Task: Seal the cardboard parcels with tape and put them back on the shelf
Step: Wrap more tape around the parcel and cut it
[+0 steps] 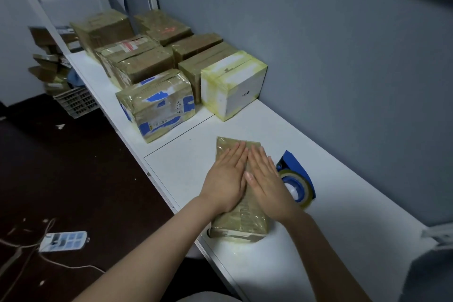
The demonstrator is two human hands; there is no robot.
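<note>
Both hands lay flat with straight fingers, pressing down side by side on the taped parcel [239, 223]: the left hand [224, 179] on its left half, the right hand [266, 179] on its right. The parcel's long side ran away from me, and I judged both hands were just as near for a lift. The grey wall [318, 44] stood behind the white shelf [343, 216]. The other parcels [157, 103] sat further along it to the left. The blue tape dispenser [297, 179] lay just beside the right hand.
</note>
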